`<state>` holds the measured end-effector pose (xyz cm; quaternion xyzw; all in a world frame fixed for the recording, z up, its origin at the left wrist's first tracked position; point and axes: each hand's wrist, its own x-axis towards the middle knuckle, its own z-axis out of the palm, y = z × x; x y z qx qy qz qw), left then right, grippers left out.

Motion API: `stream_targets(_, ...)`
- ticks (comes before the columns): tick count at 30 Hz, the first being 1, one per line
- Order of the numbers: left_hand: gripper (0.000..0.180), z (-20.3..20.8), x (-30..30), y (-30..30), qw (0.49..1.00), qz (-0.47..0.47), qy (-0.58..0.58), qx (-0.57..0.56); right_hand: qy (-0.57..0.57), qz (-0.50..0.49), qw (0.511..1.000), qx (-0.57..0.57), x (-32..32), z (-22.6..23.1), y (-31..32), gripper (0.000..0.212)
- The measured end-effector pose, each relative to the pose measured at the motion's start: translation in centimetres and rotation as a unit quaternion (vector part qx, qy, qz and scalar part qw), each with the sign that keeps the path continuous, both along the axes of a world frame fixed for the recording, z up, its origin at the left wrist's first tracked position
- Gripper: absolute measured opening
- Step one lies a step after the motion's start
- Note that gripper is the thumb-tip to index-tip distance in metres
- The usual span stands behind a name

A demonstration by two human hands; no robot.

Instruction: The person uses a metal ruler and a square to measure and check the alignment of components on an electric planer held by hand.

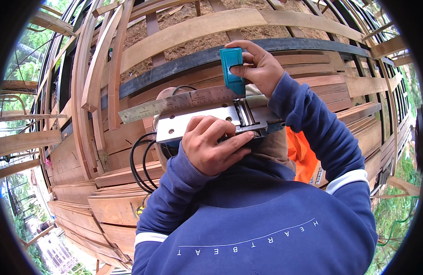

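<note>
Steel and teal meet in the square (200,96), which is held by the right hand (261,64) over the far side of the upturned planer (216,114). Its teal handle (228,62) is pinched, thumb on the face and fingers wrapped behind. The planer lies across the lap, its silver plate (175,124) facing up, and is steadied by the left hand (214,144): the fingers are half curled over the near edge, with the index stretched to just beside the drum (245,113).

Whether the blade (170,104) bears on the plate along its whole length cannot be told from this angle. For a true reading, it is judged best that the blade be stood on its thin edge, pressed evenly, and sighted from low down for any gap of light. The handle should be gripped lightly, so that no tilt is put into the blade.

The planer would be better supported on something firm than on soft trousers (276,149), since any rocking would spoil the check. The left index should be drawn back from the drum, as cutting edges may be met there. The plug is not seen, so the cord (133,158) should be confirmed as disconnected.
</note>
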<state>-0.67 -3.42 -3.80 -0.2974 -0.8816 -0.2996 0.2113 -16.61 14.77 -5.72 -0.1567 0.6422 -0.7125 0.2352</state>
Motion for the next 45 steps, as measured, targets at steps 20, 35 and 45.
stream_targets(20, 0.053, -0.1, -0.1, 0.1, 1.000, 0.000, 0.005, 0.005, -0.002, -0.005, 1.000, 0.000, -0.1, -0.2, -0.1, 0.051)
stream_targets(35, 0.055, 0.1, 0.8, 0.4, 0.997, 0.058, 0.039, -0.032, 0.097, -0.033, 0.994, -0.021, 4.5, 3.8, 2.4, 0.051)
stream_targets(45, 0.048, 0.5, 0.9, 0.4, 0.996, 0.071, 0.030, -0.045, 0.070, -0.012, 0.997, -0.030, 5.4, 3.3, 1.9, 0.052)
